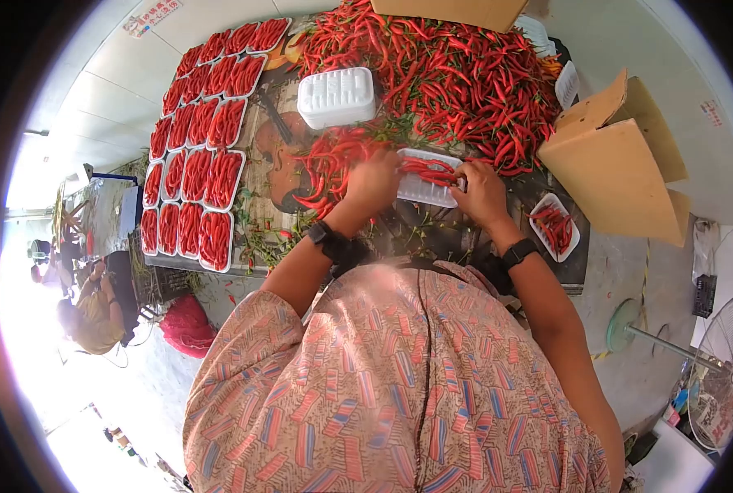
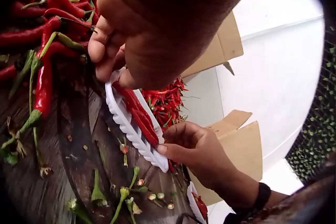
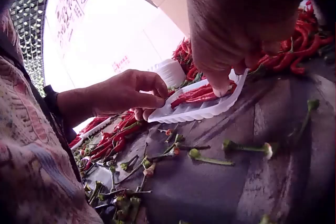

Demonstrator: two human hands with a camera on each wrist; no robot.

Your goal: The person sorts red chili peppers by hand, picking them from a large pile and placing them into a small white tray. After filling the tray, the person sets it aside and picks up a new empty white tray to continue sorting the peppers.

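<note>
A white foam tray holds red peppers laid lengthwise. My left hand, blurred in the head view, is at the tray's left end. In the left wrist view, the left hand has bent fingers and its thumb at the tray's rim; whether it grips anything is unclear. My right hand pinches the pepper ends at the tray's right side. The right wrist view shows the right hand with fingertips on the peppers. Loose peppers lie beside the left hand.
Filled trays stand in rows at left. Stacked white trays sit behind the hands, beside a large pepper heap. A smaller filled tray and an open cardboard box are at right. Green stems litter the table.
</note>
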